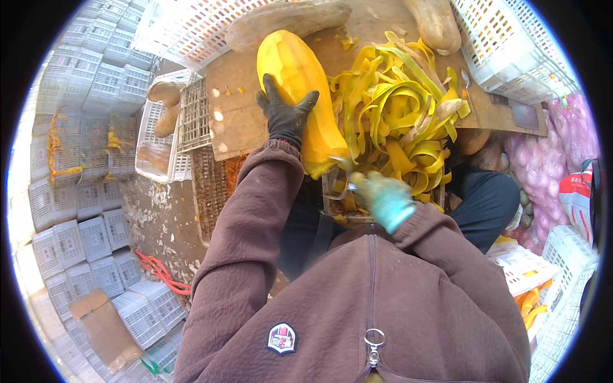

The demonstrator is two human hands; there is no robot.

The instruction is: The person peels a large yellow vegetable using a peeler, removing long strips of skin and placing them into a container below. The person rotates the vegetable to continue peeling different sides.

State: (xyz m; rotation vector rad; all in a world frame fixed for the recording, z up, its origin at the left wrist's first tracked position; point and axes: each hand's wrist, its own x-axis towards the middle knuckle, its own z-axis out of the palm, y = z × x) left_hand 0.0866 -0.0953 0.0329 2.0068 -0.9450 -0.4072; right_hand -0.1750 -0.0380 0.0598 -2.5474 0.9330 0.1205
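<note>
A peeled yellow squash lies lengthwise before me on a wooden board, its narrow end towards my lap. My left hand, in a black glove, grips it from above with fingers spread over the flesh. In a blurred teal and pale glove, my right hand holds a peeler with a curved metal blade, at the squash's near end. Long yellow-green peel strips are heaped right of the squash. Some hang over a crate between my legs.
Unpeeled squashes lie at the board's far side, near white plastic crates. More squashes sit in a crate on the left. Stacked crates line the left; pink net sacks stand right.
</note>
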